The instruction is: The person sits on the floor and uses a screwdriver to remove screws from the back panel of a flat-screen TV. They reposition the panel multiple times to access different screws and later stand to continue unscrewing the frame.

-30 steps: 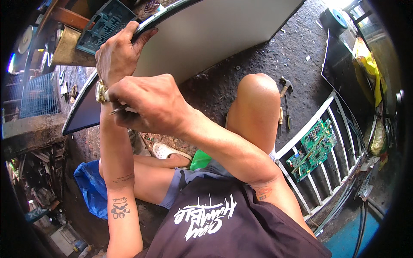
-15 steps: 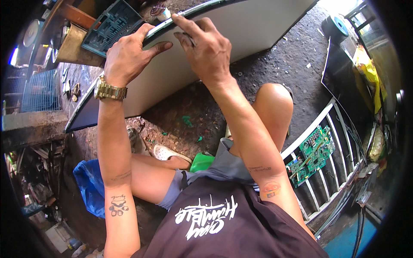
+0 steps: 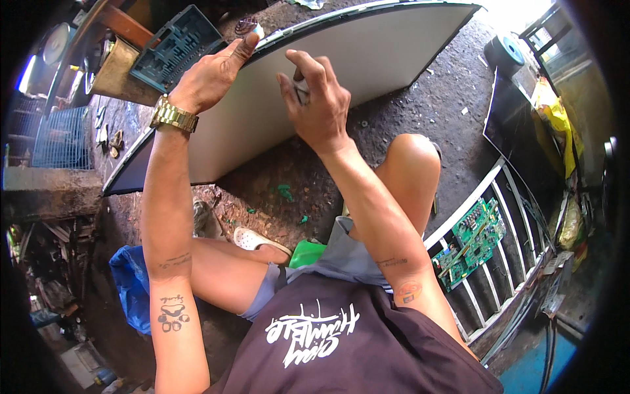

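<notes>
A large flat screen panel (image 3: 394,49), pale grey with a thin dark frame, stands tilted on its long edge before me. At its upper edge is my left hand (image 3: 209,77), closed over the rim, with the thumb lying along the edge and the other fingers mostly hidden. My right hand (image 3: 319,108) hovers in front of the pale face, apart from the rim. Its fingers are curled around a small greyish thing (image 3: 302,92), mostly covered by the palm and too small to name.
Beyond the panel lie an open dark teal tool case (image 3: 176,49) and a small round container (image 3: 249,27). On the right, a green circuit board (image 3: 476,240) rests on a white slatted rack (image 3: 502,177). A spool (image 3: 505,52) stands farther off. A blue bag (image 3: 131,285) lies left.
My right hand has come away from the panel's upper edge, down toward me. The left hand has shifted slightly right, and its thumb has moved from the face up to the rim.
</notes>
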